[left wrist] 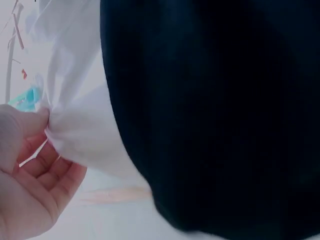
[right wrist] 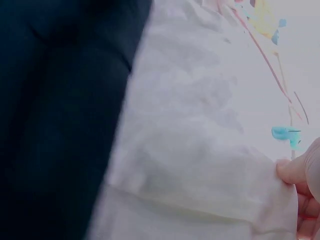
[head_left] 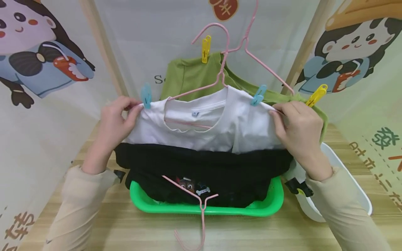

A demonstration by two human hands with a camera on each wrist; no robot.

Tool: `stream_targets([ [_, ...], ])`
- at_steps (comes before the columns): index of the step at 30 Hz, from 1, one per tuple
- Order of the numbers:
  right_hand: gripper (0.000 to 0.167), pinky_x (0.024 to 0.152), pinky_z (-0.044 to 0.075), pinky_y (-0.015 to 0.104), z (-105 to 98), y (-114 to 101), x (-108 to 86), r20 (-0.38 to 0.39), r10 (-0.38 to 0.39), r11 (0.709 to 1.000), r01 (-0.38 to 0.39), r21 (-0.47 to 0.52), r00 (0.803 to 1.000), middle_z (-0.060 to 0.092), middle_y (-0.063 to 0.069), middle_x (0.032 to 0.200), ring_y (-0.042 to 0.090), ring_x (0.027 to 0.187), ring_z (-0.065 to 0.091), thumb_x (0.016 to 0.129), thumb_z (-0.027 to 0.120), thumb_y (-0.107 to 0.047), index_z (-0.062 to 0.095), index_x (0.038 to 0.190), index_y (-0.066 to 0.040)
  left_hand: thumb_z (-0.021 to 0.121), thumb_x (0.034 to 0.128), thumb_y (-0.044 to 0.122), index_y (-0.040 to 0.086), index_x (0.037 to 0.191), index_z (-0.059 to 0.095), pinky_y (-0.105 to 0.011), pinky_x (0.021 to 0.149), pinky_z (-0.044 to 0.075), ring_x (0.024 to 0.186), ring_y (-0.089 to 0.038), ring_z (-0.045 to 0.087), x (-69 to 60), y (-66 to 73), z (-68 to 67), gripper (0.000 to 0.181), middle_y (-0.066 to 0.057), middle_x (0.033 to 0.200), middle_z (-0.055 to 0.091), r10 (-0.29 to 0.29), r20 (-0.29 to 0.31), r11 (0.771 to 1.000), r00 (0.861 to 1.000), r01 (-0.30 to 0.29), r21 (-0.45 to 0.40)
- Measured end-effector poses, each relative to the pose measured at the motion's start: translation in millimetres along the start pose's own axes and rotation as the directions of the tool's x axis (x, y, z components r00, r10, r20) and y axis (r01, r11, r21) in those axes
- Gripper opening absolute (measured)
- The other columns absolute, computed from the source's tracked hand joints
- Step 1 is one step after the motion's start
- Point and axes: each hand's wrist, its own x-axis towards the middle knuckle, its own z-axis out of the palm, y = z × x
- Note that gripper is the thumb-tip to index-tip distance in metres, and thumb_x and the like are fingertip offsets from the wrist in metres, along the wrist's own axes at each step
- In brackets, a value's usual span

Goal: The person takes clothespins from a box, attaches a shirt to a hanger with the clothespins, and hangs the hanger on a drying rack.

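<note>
A white-and-black T-shirt (head_left: 201, 139) hangs on a pink hanger (head_left: 221, 71), with a blue clothespin (head_left: 146, 96) and a second blue clothespin (head_left: 259, 95) clipped on its shoulders. My left hand (head_left: 116, 122) pinches the white shoulder cloth just outside one clothespin. The thumb and fingers of my right hand (head_left: 298, 130) pinch the opposite shoulder. In the left wrist view, the thumb (left wrist: 32, 120) presses on bunched white fabric; in the right wrist view, the thumb (right wrist: 292, 170) lies on the shirt's edge.
Behind hangs a green garment (head_left: 188, 76) with yellow clothespins (head_left: 206, 49) on another pink hanger (head_left: 270, 69). Below stands a green basket (head_left: 204, 210) with dark cloth in it and a loose pink hanger (head_left: 202, 216) at its front. A white basin (head_left: 342, 174) stands at right.
</note>
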Motion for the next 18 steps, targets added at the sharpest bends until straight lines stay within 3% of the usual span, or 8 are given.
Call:
stream_targets([
  [7, 0.017, 0.057, 0.044, 0.048, -1, -4, 21.9, -0.071, 0.036, 0.998, -0.039, -0.041, 0.997, 0.062, 0.021, 0.072, 0.039, 0.067, 0.056, 0.087, 0.063, -0.01, 0.067, 0.084, 0.007, 0.064, 0.0861, 0.0, -0.012, 0.089, 0.066, -0.015, 0.072, 0.041, 0.074, -0.029, 0.057, 29.3, 6.9, 3.8, 0.012, -0.023, 0.084, 0.063, -0.055, -0.152, 0.998, 0.987, 0.052, -0.022],
  [18, 0.021, 0.057, 0.042, 0.049, -5, -6, 52.7, -0.138, 0.036, 0.995, -0.049, -0.091, 0.99, 0.061, 0.022, 0.072, 0.039, 0.069, 0.055, 0.09, 0.06, -0.012, 0.066, 0.084, 0.007, 0.062, 0.0877, 0.003, -0.011, 0.092, 0.067, -0.011, 0.067, 0.04, 0.07, -0.015, 0.052, 56.8, 9.4, 10.1, 0.015, -0.023, 0.088, 0.064, -0.146, -0.247, 0.989, 0.958, 0.135, -0.059],
])
